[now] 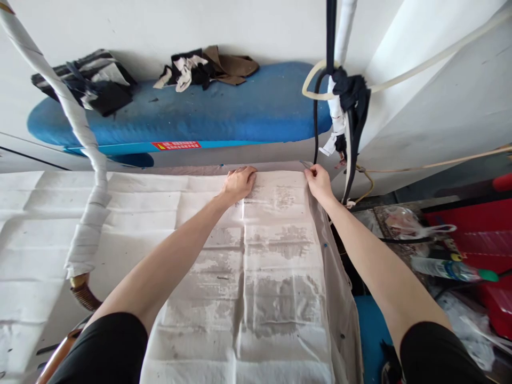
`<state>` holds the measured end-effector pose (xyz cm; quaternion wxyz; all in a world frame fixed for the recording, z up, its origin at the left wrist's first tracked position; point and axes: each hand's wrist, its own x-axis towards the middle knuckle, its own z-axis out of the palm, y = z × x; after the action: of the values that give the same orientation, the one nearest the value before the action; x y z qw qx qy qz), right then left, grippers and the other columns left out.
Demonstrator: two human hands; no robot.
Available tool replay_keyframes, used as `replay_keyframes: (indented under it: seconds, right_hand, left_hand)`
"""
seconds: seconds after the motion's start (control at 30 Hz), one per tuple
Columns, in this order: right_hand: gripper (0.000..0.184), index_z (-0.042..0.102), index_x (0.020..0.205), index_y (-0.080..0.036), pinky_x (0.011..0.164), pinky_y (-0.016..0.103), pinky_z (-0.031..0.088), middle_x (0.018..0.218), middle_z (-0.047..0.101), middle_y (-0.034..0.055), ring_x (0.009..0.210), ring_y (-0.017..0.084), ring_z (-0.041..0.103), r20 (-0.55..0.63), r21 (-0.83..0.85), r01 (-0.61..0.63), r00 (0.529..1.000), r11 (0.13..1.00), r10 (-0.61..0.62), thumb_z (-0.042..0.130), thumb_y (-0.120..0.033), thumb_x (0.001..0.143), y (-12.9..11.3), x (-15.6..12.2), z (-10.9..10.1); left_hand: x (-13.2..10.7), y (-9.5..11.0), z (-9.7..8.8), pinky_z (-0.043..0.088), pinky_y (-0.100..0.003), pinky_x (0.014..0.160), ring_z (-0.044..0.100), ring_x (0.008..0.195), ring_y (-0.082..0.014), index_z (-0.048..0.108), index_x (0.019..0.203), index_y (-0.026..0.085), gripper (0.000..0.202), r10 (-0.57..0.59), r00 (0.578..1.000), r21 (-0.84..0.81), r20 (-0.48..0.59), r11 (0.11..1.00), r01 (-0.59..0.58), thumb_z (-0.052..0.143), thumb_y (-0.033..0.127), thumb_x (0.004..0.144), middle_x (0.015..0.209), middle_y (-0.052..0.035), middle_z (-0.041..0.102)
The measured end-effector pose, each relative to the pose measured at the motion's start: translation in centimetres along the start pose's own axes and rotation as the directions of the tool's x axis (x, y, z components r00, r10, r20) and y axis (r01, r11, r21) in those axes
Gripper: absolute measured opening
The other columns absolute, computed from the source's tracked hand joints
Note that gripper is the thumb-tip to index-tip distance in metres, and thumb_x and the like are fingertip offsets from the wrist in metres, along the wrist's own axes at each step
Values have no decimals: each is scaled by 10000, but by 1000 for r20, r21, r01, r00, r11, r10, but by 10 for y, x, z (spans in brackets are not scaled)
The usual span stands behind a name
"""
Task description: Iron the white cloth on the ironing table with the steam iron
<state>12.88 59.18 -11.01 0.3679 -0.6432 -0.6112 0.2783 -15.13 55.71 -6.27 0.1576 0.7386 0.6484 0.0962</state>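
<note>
A large white cloth (256,277) with grey damp patches and fold creases lies spread on a flat surface in front of me, over a beige fabric layer (338,256). My left hand (239,184) presses palm down on the cloth near its far edge, fingers together and flat. My right hand (318,181) pinches the far corner of the white cloth between thumb and fingers. A small thin metal item (306,164) shows just past those fingertips; I cannot tell what it is.
A blue padded ironing board (200,109) with dark and brown garments on it stands beyond the cloth. A white-wrapped hose (86,234) hangs at left, and black cords and dark cloth (350,96) hang at right. Red containers and a plastic bottle (448,268) sit lower right.
</note>
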Motion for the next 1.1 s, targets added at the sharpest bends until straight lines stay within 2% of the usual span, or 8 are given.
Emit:
replay_keyframes:
  seconds: [0.27,0.37,0.43,0.5,0.57,0.7,0.9,1.1]
  right_hand:
    - [117,584,916,-240,892,411,473,900,654,91,923,289,633,-64,-209,11,998,978,-25,471,-269,922,-4,-9,7]
    - [260,630,1102,-191,1020,471,459,1155,652,177,1139,325,606,-124,-287,122,979,950,-163,458,-202,907,-19,-22,1]
    - [329,641,1207,-195,1082,490,440,1273,647,181,1241,325,581,12,-320,310,946,895,-323,451,-205,940,-32,-35,-5]
    - [369,643,1291,-224,1134,501,417,1358,652,144,1302,311,571,245,-311,505,861,805,-445,456,-229,973,-43,-48,-10]
    - [412,621,1371,-233,1192,540,367,1467,616,120,1383,316,533,396,-318,598,789,735,-470,479,-258,984,-48,-58,-13]
    - [492,558,1468,-172,1245,592,293,1621,479,141,1500,346,427,429,-410,571,809,711,-402,466,-308,1004,-45,-64,-10]
    - [533,560,1464,-132,1247,592,296,1638,444,180,1531,371,381,411,-429,560,820,708,-399,503,-348,980,-35,-59,-6]
    - [573,537,1476,-166,1210,599,366,1606,475,172,1509,367,412,426,-348,564,807,749,-409,529,-385,946,-25,-47,-7]
  left_hand:
    - [12,-2,-5,530,-387,1007,700,1166,-294,730,1231,249,374,-115,992,-43,49,992,117,429,316,1019,1221,-74,765]
    - [-1,2,-4,488,-475,1096,646,1255,-327,680,1309,192,414,-95,991,18,-90,995,97,406,277,1010,1300,-134,722]
    - [-19,6,-1,393,-515,1204,575,1358,-316,622,1387,169,453,59,985,85,-160,995,-46,395,252,1004,1419,-149,654]
    - [-39,11,4,291,-523,1279,479,1465,-292,568,1456,166,488,231,967,135,-109,967,-216,382,269,1017,1545,-142,558]
    - [-53,15,9,222,-548,1308,369,1550,-290,507,1519,158,526,291,956,162,-26,945,-283,361,322,1041,1644,-140,441]
    - [-64,12,12,222,-559,1309,264,1601,-302,435,1571,136,577,255,967,173,20,952,-254,355,379,1054,1706,-152,323]
    - [-78,-32,-5,325,-499,1269,417,1515,-301,535,1470,95,514,148,981,189,-125,974,-122,359,307,1037,1598,-194,483]
    - [-69,-56,-14,282,-518,1289,432,1513,-269,538,1487,157,539,261,965,209,1,944,-255,425,246,968,1599,-136,504]
